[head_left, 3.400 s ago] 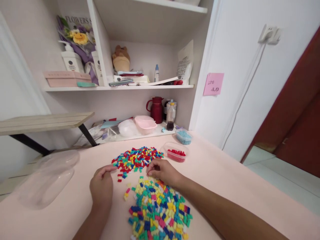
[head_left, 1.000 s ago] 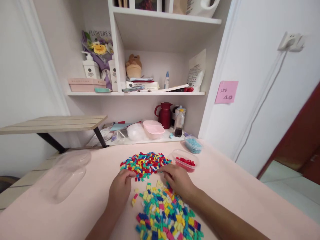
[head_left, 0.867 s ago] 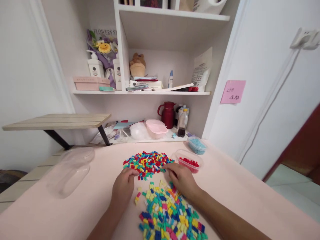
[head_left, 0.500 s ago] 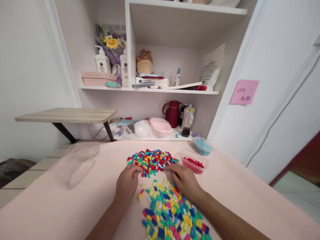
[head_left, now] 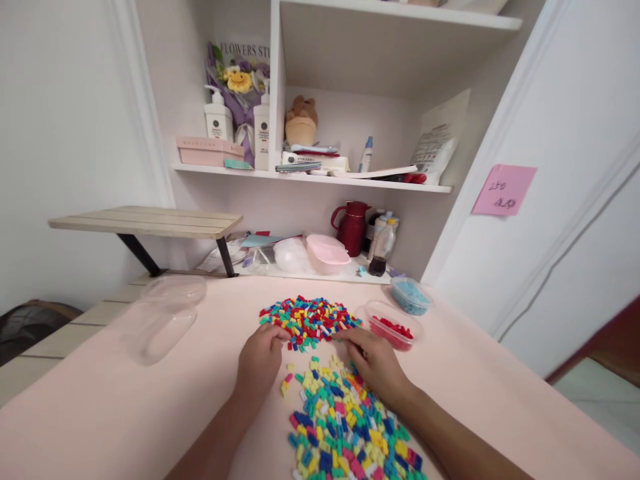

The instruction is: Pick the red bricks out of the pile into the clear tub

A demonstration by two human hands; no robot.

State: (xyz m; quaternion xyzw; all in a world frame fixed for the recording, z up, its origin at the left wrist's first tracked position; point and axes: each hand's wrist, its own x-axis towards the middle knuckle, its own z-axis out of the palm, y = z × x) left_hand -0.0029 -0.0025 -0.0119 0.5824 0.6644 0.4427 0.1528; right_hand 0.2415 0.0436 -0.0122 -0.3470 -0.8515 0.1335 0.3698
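Note:
A far pile of small coloured toy bricks (head_left: 310, 319), with many red ones, lies on the pink tabletop. My left hand (head_left: 260, 357) rests at its near left edge, fingers curled and tips together; whether a brick is between them is hidden. At the near right edge, my right hand (head_left: 375, 360) has its index finger stretched onto the bricks, thumb apart below, with nothing visibly held. Closer to me spreads a second, looser pile of bricks (head_left: 345, 427), partly under my right hand and forearm. Beyond that hand stands a clear tub of red bricks (head_left: 393, 330).
Another clear tub holds light blue bricks (head_left: 410, 295) at the back right. Clear plastic containers (head_left: 173, 327) lie at the left. Behind the table are a pink bowl (head_left: 327, 255), a red jug (head_left: 351, 227) and a bottle (head_left: 383, 250). A small wooden stand (head_left: 150, 221) rises at back left.
The view has shifted slightly, so everything sits a little further right. Both hands keep nearly the same places at the far pile's near edge. The tubs have not moved.

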